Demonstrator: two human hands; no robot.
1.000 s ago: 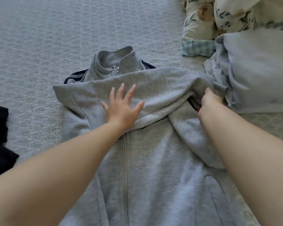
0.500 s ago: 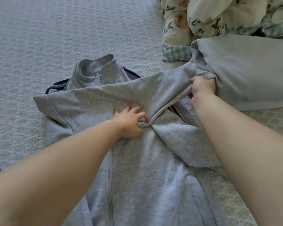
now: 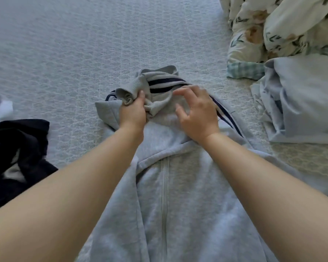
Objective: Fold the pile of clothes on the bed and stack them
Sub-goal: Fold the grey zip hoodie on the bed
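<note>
Now my left hand (image 3: 133,114) grips ribbed cuff of grey zip-up sweatshirt (image 3: 165,195); right hand (image 3: 197,116) hovers relaxed, fingers spread. Black garment (image 3: 17,148) left, folded pale-blue cloth (image 3: 307,99) and floral quilt (image 3: 284,27) right.

I'm seeing soft matt fleece on the grey zip jacket (image 3: 178,205), a bit fuzzy, with a ribbed knit cuff (image 3: 129,91) and smooth dark stripes (image 3: 165,86). The bed cover (image 3: 83,44) looks quilted, a raised stitched texture, matt. Smooth pale cotton on the folded pile (image 3: 307,99), printed floral cloth (image 3: 273,25) behind, dark matt garment (image 3: 17,148) at left.
</note>
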